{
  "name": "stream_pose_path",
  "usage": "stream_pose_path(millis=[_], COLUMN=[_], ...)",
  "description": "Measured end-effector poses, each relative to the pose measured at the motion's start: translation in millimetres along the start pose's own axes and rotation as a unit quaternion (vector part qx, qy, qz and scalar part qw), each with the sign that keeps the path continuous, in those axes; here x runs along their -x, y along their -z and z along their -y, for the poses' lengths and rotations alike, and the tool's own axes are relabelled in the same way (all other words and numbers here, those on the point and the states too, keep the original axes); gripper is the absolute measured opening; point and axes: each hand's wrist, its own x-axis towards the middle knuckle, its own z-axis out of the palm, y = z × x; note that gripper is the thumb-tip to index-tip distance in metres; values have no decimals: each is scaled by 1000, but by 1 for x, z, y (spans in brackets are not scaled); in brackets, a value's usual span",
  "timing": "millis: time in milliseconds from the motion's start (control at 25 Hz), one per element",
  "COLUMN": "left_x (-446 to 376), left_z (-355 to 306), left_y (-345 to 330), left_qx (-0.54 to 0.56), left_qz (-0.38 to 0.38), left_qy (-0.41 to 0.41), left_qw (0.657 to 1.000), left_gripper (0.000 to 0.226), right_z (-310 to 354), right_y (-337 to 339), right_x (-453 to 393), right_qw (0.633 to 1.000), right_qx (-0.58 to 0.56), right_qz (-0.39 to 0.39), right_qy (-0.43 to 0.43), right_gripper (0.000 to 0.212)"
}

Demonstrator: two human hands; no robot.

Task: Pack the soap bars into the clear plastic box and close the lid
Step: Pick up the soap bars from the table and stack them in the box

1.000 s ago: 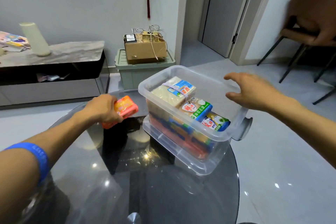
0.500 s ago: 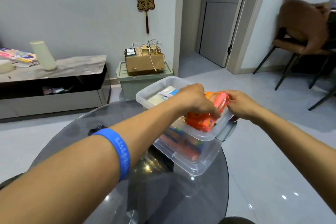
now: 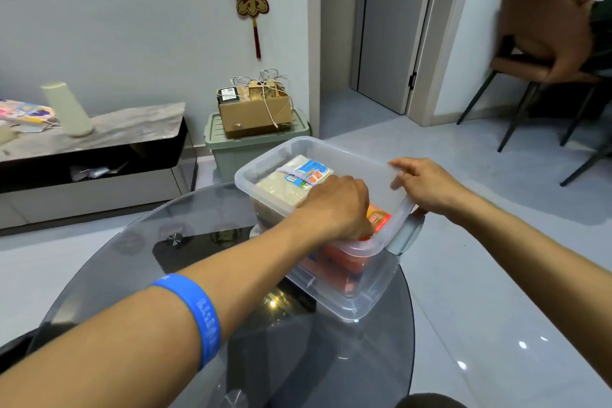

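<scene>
Head camera looks down on a clear plastic box (image 3: 361,291) sitting at the far right edge of a round glass table (image 3: 139,275), its rim rounded, its walls see-through and a grey latch handle (image 3: 405,235) hanging at the near right corner. Inside, a pale bar in a blue and white wrapper (image 3: 294,179) lies on top at the far left, and red and orange packs show through the near wall. The left hand (image 3: 337,205), with a blue wristband (image 3: 195,315) up the forearm, reaches over the rim into the box and is curled downward around an orange soap bar (image 3: 377,219); only a corner of that wrapper shows past the knuckles, and the fingertips are hidden below the rim, so how tightly they close cannot be told. The right hand (image 3: 427,185) rests on the right rim, fingers bent and close together, pinching the box wall near the latch. No lid covers the box. Half a second ago the orange bar was up at rim level between both hands; now it sits lower, inside the box, with the left hand pushed down after it, while the right hand has let go of the bar and grips the rim.
</scene>
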Motion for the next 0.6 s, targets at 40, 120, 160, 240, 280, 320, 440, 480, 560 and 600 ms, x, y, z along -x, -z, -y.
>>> stream_pose_path(millis=[40,120,160,240,280,320,440,480,560,600], left_x=[0,-3,-3,3,3,1,1,5,21,42], left_z=[9,49,76,124,137,142,142,143,141,147], left_y=[4,18,22,21,20,16,14,15,19,23], left_qx=[27,67,71,183,304,411,493,486,498,498], left_qz=[-40,-166,-203,-184,-165,-172,-229,-248,-269,-288], left_qy=[15,96,166,306,337,336,301,289,273,266], left_qw=[999,979,962,916,876,830,784,786,778,774], left_gripper=[20,29,40,52,45,37,49,56,65,68], right_z=[0,-5,-9,-13,-14,-13,-7,-5,5,18], right_y=[-1,-8,-15,-34,-41,-45,-51,-52,-49,-53], right_x=[4,19,27,37,38,37,34,35,39,44], right_qw=[1000,989,977,953,944,936,925,925,926,930], right_qx=[-20,-111,-166,-248,-277,-299,-312,-306,-301,-298], right_qz=[-9,-44,-56,-52,-60,-82,-156,-176,-199,-192], right_qy=[-16,-87,-124,-165,-170,-167,-150,-143,-114,-96], right_gripper=[36,36,42,49,45,38,21,21,19,14])
